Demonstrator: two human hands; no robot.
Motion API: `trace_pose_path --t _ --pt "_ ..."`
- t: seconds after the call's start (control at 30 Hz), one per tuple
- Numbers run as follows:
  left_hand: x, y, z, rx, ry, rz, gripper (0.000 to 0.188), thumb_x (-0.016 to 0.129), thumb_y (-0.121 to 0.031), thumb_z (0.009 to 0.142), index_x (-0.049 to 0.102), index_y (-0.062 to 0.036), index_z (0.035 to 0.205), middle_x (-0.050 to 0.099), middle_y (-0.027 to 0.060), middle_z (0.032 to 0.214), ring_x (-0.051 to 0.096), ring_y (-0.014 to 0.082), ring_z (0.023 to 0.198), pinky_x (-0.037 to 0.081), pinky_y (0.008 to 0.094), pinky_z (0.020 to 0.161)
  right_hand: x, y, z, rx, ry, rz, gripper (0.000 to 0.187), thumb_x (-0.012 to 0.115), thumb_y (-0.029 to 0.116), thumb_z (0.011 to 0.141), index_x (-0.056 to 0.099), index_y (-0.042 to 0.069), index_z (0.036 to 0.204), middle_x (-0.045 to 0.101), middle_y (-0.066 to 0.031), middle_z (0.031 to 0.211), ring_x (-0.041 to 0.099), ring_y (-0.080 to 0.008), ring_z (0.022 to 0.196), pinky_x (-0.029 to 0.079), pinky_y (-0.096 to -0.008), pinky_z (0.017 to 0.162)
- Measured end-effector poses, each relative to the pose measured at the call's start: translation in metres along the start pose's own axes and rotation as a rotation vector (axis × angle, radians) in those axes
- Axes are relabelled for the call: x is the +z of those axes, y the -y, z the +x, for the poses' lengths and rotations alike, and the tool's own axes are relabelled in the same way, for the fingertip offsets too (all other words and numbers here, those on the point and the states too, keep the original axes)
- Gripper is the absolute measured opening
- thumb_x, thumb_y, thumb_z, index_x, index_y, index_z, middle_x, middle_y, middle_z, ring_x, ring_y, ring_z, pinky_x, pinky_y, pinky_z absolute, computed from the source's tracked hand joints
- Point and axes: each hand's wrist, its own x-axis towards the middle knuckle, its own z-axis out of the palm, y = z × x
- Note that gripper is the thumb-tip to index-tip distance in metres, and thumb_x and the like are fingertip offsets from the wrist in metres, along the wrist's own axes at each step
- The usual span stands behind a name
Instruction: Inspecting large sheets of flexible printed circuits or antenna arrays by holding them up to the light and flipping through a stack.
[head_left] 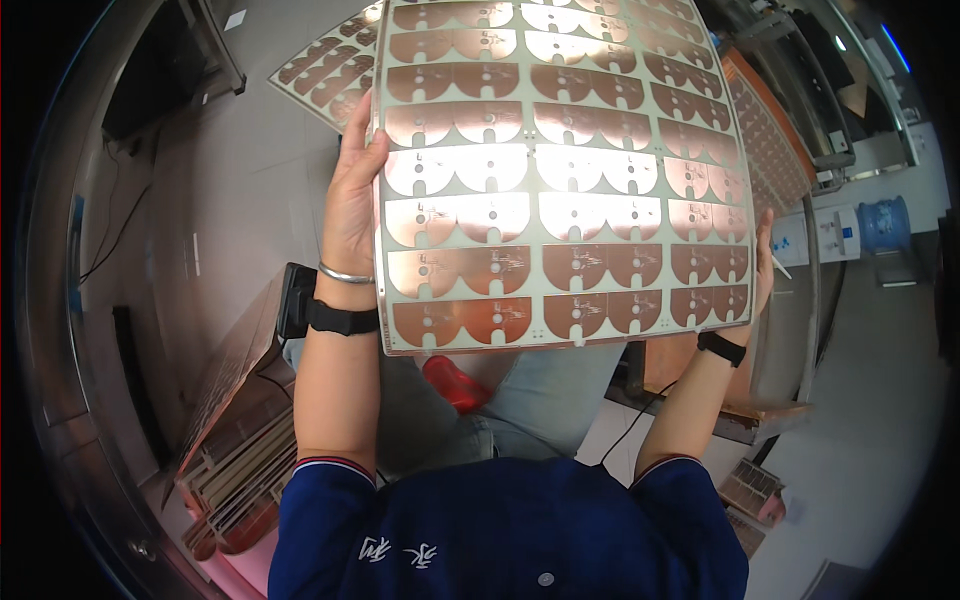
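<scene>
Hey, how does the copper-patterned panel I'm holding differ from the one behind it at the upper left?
The held panel sits roughly square in view; the rear panel is turned at a slant.
The held panel looks larger in the picture; the rear panel looks smaller and is partly hidden behind it. Their true sizes I can't compare.
Both carry rows of copper-coloured shapes on a pale base.
</scene>
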Motion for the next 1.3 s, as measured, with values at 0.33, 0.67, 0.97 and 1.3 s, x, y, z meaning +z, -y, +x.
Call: trace_pose_path --t 0.33,0.67,0.97,1.3 --pt "0.001 0.004 0.001 0.002 -0.012 0.071 0.045 0.04 -0.006 0.094 0.028 -0.0073 0.138 0.042 0.0126 0.134 0.047 0.0205 0.119 0.044 0.0329 0.098 0.0 0.006 -0.001 -0.01 -0.011 0.029 0.039 0.033 0.02 0.097 0.034 0.011 0.135 0.052 -0.017 0.121 0.059 -0.0224 0.104 0.055 -0.0325 0.081" --pt "-0.004 0.009 0.01 -0.008 -0.004 0.077 0.044 0.041 -0.003 0.093 0.031 -0.0058 0.136 0.046 0.0119 0.129 0.052 0.0168 0.113 0.047 0.0295 0.094 0.001 0.017 -0.006 -0.007 0.003 0.086 0.037 0.036 0.019 0.097 0.038 0.012 0.133 0.051 -0.0167 0.123 0.058 -0.0239 0.106 0.054 -0.0344 0.083" --pt "0.004 0.008 0.01 -0.069 0.022 0.054 0.046 0.038 -0.003 0.094 0.027 -0.0078 0.138 0.036 0.0121 0.139 0.041 0.0226 0.125 0.037 0.0367 0.105 0.01 0.028 -0.009 -0.088 -0.036 0.076 0.032 0.035 0.016 0.096 0.036 0.006 0.126 0.053 -0.0174 0.117 0.058 -0.0229 0.104 0.053 -0.0321 0.082" --pt "0.007 0.01 0.015 -0.079 0.008 0.112 0.045 0.034 -0.006 0.096 0.027 -0.0086 0.14 0.035 0.0118 0.14 0.04 0.0229 0.126 0.038 0.0379 0.104 0.0 0.036 -0.002 -0.069 -0.044 0.096 0.03 0.038 0.019 0.096 0.039 0.01 0.124 0.055 -0.0138 0.114 0.059 -0.0205 0.102 0.054 -0.0312 0.082"
